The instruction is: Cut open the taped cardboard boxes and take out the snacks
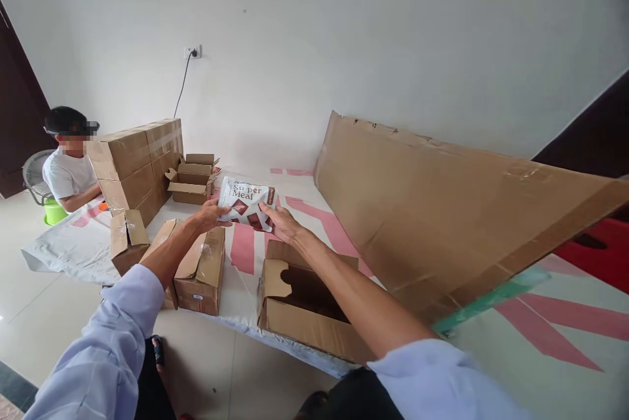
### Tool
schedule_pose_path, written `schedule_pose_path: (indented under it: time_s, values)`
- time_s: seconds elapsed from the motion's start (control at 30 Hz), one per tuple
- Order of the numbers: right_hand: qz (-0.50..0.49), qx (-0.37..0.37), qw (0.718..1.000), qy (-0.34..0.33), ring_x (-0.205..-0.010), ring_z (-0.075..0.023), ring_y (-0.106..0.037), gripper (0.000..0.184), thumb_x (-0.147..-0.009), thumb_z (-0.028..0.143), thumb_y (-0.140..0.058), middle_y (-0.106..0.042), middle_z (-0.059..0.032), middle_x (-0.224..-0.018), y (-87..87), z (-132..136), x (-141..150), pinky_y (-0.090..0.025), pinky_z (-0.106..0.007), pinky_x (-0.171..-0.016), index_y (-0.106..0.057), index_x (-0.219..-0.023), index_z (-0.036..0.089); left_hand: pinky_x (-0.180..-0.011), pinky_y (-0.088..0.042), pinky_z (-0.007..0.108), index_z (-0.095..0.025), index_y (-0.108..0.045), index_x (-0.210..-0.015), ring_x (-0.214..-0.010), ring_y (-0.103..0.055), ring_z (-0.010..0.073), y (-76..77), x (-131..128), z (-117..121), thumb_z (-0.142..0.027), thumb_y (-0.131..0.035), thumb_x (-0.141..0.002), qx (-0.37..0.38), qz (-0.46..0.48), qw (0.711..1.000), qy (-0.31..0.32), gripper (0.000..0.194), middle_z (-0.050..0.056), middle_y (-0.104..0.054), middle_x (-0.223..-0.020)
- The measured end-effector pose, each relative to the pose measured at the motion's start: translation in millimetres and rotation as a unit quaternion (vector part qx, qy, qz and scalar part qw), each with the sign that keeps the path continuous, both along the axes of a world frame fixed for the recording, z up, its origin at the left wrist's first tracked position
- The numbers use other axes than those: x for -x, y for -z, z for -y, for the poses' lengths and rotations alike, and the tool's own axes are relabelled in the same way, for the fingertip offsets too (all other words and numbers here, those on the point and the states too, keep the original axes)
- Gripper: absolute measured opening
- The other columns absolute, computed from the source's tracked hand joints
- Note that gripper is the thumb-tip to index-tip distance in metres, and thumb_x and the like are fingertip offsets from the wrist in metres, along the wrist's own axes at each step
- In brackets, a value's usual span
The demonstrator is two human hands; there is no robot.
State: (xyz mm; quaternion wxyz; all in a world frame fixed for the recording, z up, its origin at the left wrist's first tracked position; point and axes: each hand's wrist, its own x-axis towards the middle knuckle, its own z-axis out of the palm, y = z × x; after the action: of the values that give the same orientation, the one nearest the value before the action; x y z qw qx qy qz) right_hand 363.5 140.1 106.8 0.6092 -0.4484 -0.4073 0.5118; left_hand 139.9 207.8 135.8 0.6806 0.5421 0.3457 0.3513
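Observation:
Both my hands hold up a white pouch (246, 200) printed "Super Meal" with brown squares. My left hand (210, 215) grips its lower left corner, fingers closed on it. My right hand (281, 222) holds its lower right edge between thumb and fingers. Directly below the pouch and my right forearm sits an open brown carton (295, 325) with its flaps up and a dark inside. A sealed carton (202, 272) lies under my left forearm.
A big flat cardboard sheet (442, 210) leans at the right. Stacked cartons (137, 161) and a small open carton (192, 181) stand at the back left, beside a seated person (69, 168). A white mat with pink stripes (243, 246) covers the floor.

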Motion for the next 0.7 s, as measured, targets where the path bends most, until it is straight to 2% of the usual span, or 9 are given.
schedule_pose_path:
  time_s: [0.13,0.23,0.4,0.53,0.7]
  values:
    - [0.02,0.023,0.999,0.019,-0.06,-0.019,-0.07,0.043,-0.08,0.054,-0.094,-0.072,-0.0022,-0.061,5.8,-19,2,-0.062,-0.031,-0.06,-0.068,-0.084,0.02,-0.071,-0.064,0.03,-0.013,-0.072,-0.1,-0.072,-0.073,0.0172,12.6,-9,-15,-0.016,-0.097,-0.072,0.009,-0.013,0.999,-0.029,0.038,0.007,-0.077,-0.084]
    - [0.038,0.035,0.998,0.022,-0.054,-0.0168,-0.063,0.047,-0.081,0.06,-0.092,-0.067,0.0001,-0.055,8.4,-21,3,-0.059,-0.03,-0.056,-0.064,-0.08,0.022,-0.07,-0.063,0.029,-0.014,-0.071,-0.101,-0.071,-0.072,0.0162,18.6,-13,-19,-0.015,-0.095,-0.073,0.015,-0.02,0.999,-0.039,0.037,0.006,-0.077,-0.082]
    - [0.068,0.019,0.997,-0.011,-0.061,-0.015,-0.064,0.056,-0.077,0.073,-0.087,-0.071,0.0014,-0.06,8.5,-7,5,-0.061,-0.032,-0.068,-0.062,-0.082,0.023,-0.072,-0.062,0.03,-0.013,-0.07,-0.102,-0.074,-0.072,0.0177,22.8,-12,-18,-0.013,-0.091,-0.075,0.014,-0.031,0.999,-0.04,0.034,0.007,-0.076,-0.081]
    - [0.102,-0.003,0.994,-0.034,-0.065,-0.0164,-0.066,0.059,-0.075,0.08,-0.082,-0.069,0.0034,-0.058,4.5,3,6,-0.06,-0.032,-0.071,-0.06,-0.08,0.026,-0.076,-0.063,0.034,-0.013,-0.07,-0.1,-0.074,-0.071,0.0188,20.3,-12,-12,-0.016,-0.09,-0.076,-0.001,-0.052,0.998,-0.045,0.032,0.007,-0.074,-0.08]
    - [0.165,-0.05,0.984,-0.033,-0.077,-0.0185,-0.072,0.053,-0.073,0.072,-0.085,-0.076,-0.0001,-0.07,-7.7,11,-13,-0.061,-0.034,-0.083,-0.063,-0.083,0.025,-0.083,-0.062,0.039,-0.013,-0.07,-0.109,-0.084,-0.072,0.0228,5.6,-12,0,-0.022,-0.088,-0.082,-0.041,-0.095,0.994,-0.046,0.034,0.009,-0.074,-0.088]
